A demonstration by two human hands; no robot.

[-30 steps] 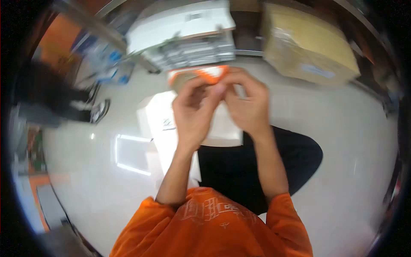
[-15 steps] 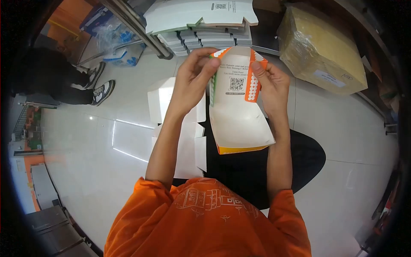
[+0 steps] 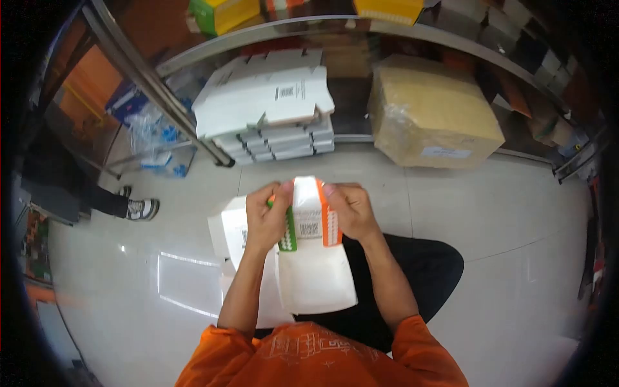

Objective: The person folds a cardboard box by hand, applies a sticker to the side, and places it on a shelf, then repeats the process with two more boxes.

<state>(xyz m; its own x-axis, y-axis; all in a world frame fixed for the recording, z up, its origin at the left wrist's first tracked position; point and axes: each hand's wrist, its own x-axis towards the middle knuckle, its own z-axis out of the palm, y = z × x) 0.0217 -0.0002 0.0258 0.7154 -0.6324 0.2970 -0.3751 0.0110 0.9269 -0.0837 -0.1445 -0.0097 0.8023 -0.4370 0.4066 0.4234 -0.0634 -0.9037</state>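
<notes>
A partly folded cardboard food box (image 3: 317, 277), white inside with green and orange dotted side walls, is held in front of my body. Its printed inner panel with a QR code faces me, and the wide white lid panel hangs toward my lap. My left hand (image 3: 267, 216) is closed on the green far corner, thumb on top. Opposite it, my right hand (image 3: 351, 209) pinches the orange far corner. A white end flap stands up between my thumbs. Flat white carton blanks (image 3: 233, 226) lie beside and beneath my left forearm.
Ahead stands a stack of flat white cartons (image 3: 271, 97), with a taped brown cardboard box (image 3: 432, 106) to its right. A metal shelf edge (image 3: 258, 39) runs above them, carrying a green-and-yellow box (image 3: 225, 14). Another person's shoe (image 3: 142, 208) is at left.
The view has tilted upward, bringing the shelf into sight. Both hands and the food box appear lower in the picture, still gripped at the same two far corners.
</notes>
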